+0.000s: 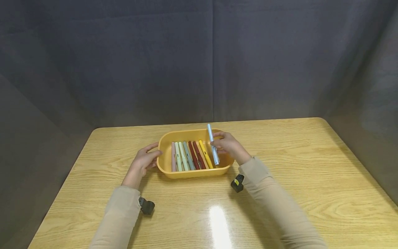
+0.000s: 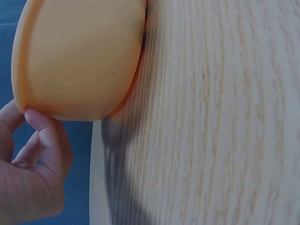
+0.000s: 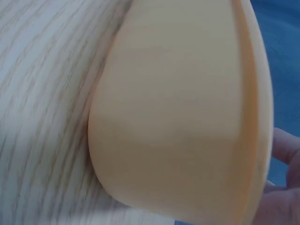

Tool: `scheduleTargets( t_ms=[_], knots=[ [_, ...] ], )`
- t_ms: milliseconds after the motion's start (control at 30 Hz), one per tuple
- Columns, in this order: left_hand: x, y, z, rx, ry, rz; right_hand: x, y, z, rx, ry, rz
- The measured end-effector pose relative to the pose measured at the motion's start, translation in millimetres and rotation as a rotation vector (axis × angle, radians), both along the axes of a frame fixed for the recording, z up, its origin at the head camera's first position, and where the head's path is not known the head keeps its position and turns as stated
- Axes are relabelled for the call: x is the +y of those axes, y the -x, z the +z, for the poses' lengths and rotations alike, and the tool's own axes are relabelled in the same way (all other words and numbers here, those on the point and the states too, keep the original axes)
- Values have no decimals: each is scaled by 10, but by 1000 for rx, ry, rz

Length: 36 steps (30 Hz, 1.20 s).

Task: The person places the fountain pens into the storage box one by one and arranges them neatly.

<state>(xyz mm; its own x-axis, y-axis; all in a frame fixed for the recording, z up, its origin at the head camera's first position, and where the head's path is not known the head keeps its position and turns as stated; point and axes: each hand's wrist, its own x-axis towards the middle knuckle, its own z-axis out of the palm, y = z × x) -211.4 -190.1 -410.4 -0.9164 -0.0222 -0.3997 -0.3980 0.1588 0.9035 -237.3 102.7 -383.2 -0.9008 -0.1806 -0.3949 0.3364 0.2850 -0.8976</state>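
A yellow-orange oval tub (image 1: 186, 175) stands on the table with a row of pens lying in it. From left to right they are a pink pen (image 1: 173, 157), pale green pens (image 1: 183, 156), a grey-blue pen (image 1: 188, 155), dark red pens (image 1: 199, 155) and a yellow pen (image 1: 206, 155). My left hand (image 1: 145, 158) pinches the tub's left end at the rim, thumb against the edge. Over the tub's right end, my right hand (image 1: 228, 143) holds a light blue pen (image 1: 213, 148) between thumb and fingers, tilted. The right wrist view hides that pen behind the tub wall.
The wooden table (image 1: 295, 173) reaches around the tub on every side. Behind it hangs a dark grey curtain (image 1: 155, 69), which also runs along both sides. Black wrist cameras (image 1: 147, 206) sit on both sleeves, close to the tabletop.
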Motion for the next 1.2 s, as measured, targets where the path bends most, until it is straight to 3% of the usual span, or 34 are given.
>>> scheduleTargets(
  t_ms=[233, 633, 1000, 1200],
  knots=[
    [0, -9, 6, 1, -2, -6, -88, 10, -40, 13, -73, -29],
    [-2, -6, 3, -4, 1, -10, -169, -7, -142, -14, -98, -94],
    [9, -11, -4, 3, -6, -11, -202, -55, -235, -23, -172, -108],
    [17, -12, 10, -5, 13, -14, -201, -74, -271, 15, -151, -83]
  ],
)
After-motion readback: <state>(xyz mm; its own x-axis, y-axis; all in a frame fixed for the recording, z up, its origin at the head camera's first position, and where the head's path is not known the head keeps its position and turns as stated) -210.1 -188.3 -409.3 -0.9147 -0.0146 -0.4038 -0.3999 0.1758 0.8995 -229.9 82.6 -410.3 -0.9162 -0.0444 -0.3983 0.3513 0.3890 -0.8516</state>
